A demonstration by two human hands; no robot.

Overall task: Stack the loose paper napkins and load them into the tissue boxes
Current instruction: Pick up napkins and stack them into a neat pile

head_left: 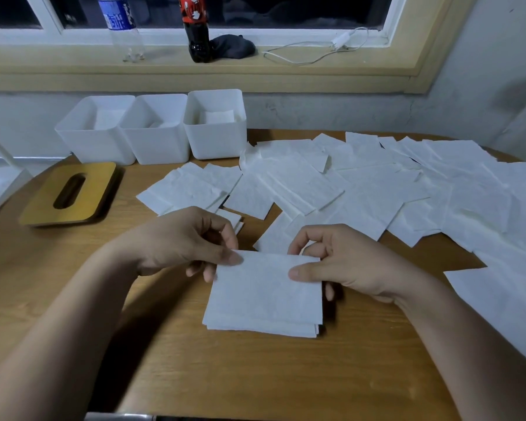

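While a round wooden tabletop (195, 375) fills the view from above, loose white paper napkins (377, 183) lie overlapping across its far and right sides, within easy reach for gathering. Three open white tissue boxes (161, 144) stand side by side at the far left, near the wall. At least two have napkins at the bottom, so loading seems barely begun. A wooden lid (97, 183) with an oval slot lies flat to their left, apparently set aside to keep the boxes open. At the near centre is a small squared stack of napkins (264, 299); whether its lower edge touches the wood cannot be told. The left hand (182, 238) and right hand (340, 262) each take a top corner, each grip a pinch with the thumb on top and curled fingers beneath, probably to square the edges.
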